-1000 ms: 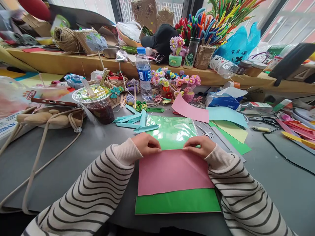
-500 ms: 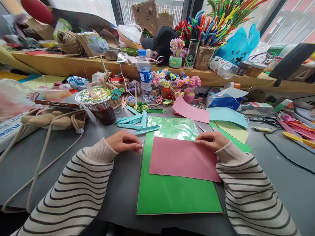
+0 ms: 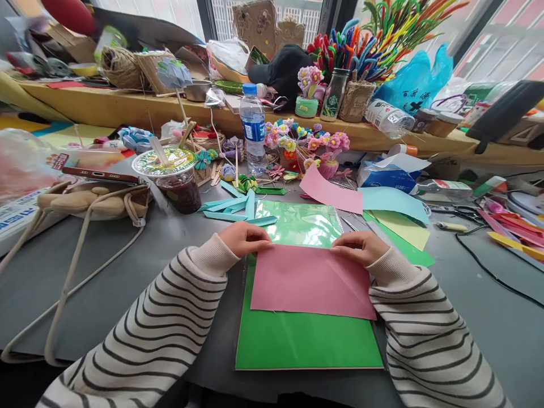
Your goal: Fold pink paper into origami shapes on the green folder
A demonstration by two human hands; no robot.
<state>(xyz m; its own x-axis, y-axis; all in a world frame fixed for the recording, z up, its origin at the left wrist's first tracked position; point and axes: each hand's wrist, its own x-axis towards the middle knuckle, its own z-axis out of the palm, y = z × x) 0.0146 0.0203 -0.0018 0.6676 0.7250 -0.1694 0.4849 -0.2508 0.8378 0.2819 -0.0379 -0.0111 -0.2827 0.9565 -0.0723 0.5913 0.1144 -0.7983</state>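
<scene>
A sheet of pink paper (image 3: 312,283) lies across a pack of green paper (image 3: 308,345) in a clear sleeve. My left hand (image 3: 244,238) is closed at the pink sheet's upper left corner, thumb and fingers pinching its far edge. On the same edge, further right, my right hand (image 3: 359,247) pinches the paper too. Folded light-blue paper strips (image 3: 238,207) lie just beyond my left hand. Past my right hand are a curved pink piece (image 3: 331,192), a light-blue sheet (image 3: 395,204) and a pale yellow sheet (image 3: 402,226).
A lidded cup of dark drink (image 3: 174,184) and a beige bag with cords (image 3: 93,201) stand left. Behind are a water bottle (image 3: 254,133) and crocheted flowers (image 3: 306,141). Scissors (image 3: 461,212) and a black cable (image 3: 488,263) lie right. A crowded shelf (image 3: 170,116) runs along the back.
My left hand has moved right and taken hold of the pink paper's far edge. The sheet has shifted slightly toward me and left, with my right hand still on it.
</scene>
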